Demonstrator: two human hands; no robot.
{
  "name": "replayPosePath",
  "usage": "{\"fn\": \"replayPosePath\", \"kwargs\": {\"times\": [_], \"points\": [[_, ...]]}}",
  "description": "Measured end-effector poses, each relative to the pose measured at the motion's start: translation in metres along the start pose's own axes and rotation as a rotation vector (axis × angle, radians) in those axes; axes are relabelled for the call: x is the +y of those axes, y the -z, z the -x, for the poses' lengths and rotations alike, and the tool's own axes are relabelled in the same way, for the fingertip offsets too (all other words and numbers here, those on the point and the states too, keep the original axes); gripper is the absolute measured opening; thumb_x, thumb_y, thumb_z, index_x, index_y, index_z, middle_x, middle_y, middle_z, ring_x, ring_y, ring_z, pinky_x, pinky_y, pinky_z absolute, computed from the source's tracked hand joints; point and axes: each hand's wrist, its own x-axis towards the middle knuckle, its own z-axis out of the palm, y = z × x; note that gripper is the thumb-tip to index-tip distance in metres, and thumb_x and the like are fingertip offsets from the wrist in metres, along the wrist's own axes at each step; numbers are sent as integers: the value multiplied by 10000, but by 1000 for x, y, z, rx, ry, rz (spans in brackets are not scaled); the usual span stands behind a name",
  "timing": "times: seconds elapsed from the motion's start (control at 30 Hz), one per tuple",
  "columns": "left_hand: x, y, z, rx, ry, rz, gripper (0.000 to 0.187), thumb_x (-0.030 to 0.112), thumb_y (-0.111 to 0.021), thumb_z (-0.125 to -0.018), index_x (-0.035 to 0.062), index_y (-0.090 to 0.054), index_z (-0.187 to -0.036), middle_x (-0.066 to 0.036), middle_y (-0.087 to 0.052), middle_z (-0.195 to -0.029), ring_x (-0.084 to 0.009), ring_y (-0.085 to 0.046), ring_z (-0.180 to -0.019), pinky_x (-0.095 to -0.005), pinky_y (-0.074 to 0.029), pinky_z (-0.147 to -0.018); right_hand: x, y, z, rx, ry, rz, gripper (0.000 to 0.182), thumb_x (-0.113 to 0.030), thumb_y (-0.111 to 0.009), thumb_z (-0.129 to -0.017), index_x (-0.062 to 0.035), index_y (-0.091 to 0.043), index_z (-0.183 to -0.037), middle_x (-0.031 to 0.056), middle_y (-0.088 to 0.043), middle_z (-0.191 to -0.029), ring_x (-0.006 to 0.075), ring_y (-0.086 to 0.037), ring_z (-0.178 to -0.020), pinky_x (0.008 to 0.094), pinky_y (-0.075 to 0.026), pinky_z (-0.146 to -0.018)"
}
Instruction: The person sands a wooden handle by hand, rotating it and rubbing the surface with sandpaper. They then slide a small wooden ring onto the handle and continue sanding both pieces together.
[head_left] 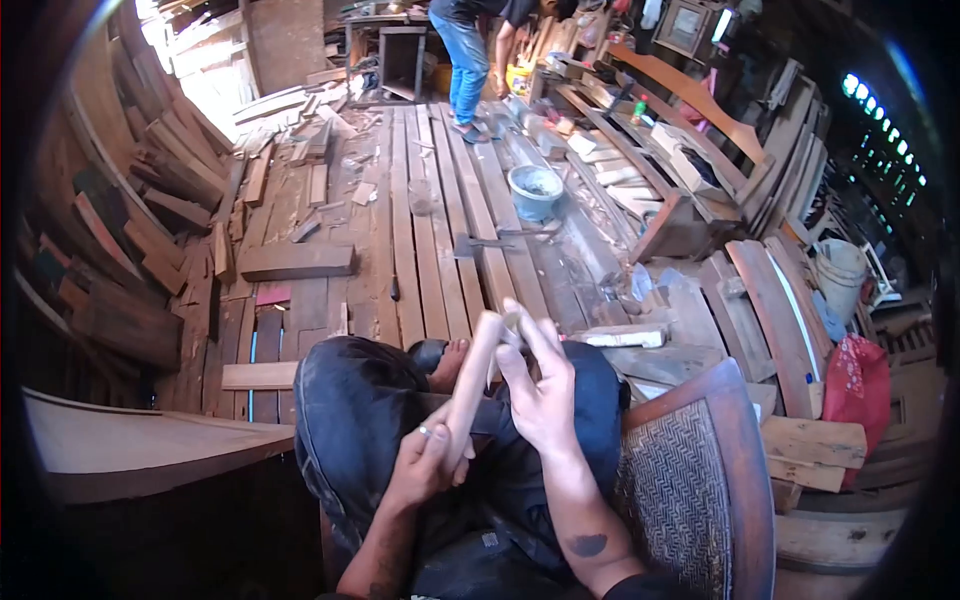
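My left hand [428, 465] is wrapped round the lower part of a pale wooden stick [473, 380], which slants up and away above my lap. A ring shows on one finger. My right hand [542, 385] is beside the stick's upper end, thumb and fingers curled together in a pinch. Something small and tan shows at those fingertips, right by the stick's tip; I cannot tell what it is. Under both hands are my knees in dark trousers [350, 410].
A person [468, 60] in jeans bends over at the back. Long planks [405, 230] cover the floor, with a hammer-like tool [485, 245], a bucket [536, 190] and a thick wooden block [298, 262] on them. A woven-panel chair part [690, 480] stands at my right.
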Motion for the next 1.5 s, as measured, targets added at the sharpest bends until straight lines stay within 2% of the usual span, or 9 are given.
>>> {"fn": "replayPosePath", "kwargs": {"times": [0.27,0.5,0.63,0.8,0.87,0.93,1.07,1.27,1.5], "points": [[0,2,-1,56,-116,122,691,451,-412,-1104,-23,-273,-1588,-94,-619,-807,-140,-551,-522,-256,-471,-482,-38,6,-39,-60,224,295,444,-96,-801,-880,-20,-691,-1304,123,-671,-1052,241,-670,-974,353,-530,-870],[12,3,2,142,-137,251,656,379,-439,-1110,25,-252,-1629,-76,-611,-890,-120,-546,-584,-248,-467,-514,-18,-38,37,-202,220,167,296,18,-775,-859,-14,-760,-1154,111,-662,-1043,246,-676,-977,345,-545,-875],[2,0,5,55,4,192,690,435,-450,-1097,47,-251,-1632,-63,-587,-810,-128,-524,-517,-252,-447,-467,-13,-31,-1,67,162,166,299,-51,-768,-893,-61,-759,-1191,96,-659,-1028,260,-672,-945,368,-547,-858],[5,1,1,148,-35,176,651,414,-417,-1112,50,-260,-1629,-53,-576,-785,-122,-517,-517,-251,-452,-476,-13,-34,22,-92,309,427,285,-73,-767,-864,-88,-769,-1148,66,-641,-928,268,-576,-899,387,-458,-864],[7,0,3,213,-41,251,607,379,-404,-1124,58,-282,-1626,-41,-558,-768,-116,-506,-525,-246,-452,-500,-5,-44,61,-148,207,228,266,-5,-709,-893,-18,-735,-1157,120,-629,-977,297,-616,-982,392,-490,-930],[6,1,6,166,-12,242,601,391,-389,-1128,74,-283,-1628,-29,-550,-751,-107,-493,-518,-243,-445,-494,-11,-46,68,-140,29,87,263,-13,-700,-928,-31,-724,-1189,128,-615,-1034,274,-631,-986,372,-516,-879],[7,2,10,71,110,156,582,378,-383,-1130,100,-290,-1633,-32,-551,-760,-106,-492,-518,-243,-451,-502,9,-41,14,103,124,213,256,7,-676,-947,-11,-705,-1201,138,-617,-1045,278,-636,-941,369,-522,-856],[9,2,9,128,34,270,596,387,-370,-1131,111,-245,-1644,-28,-538,-734,-99,-479,-496,-237,-439,-481,-2,-52,63,-145,35,123,222,-16,-662,-971,33,-701,-1184,139,-621,-1072,257,-624,-1007,347,-501,-930],[7,4,7,66,139,94,593,385,-390,-1129,159,-250,-1658,-15,-533,-722,-86,-485,-498,-222,-431,-473,7,-40,10,23,118,277,220,11,-627,-976,13,-701,-1183,129,-611,-1036,245,-617,-989,331,-503,-880]]}}
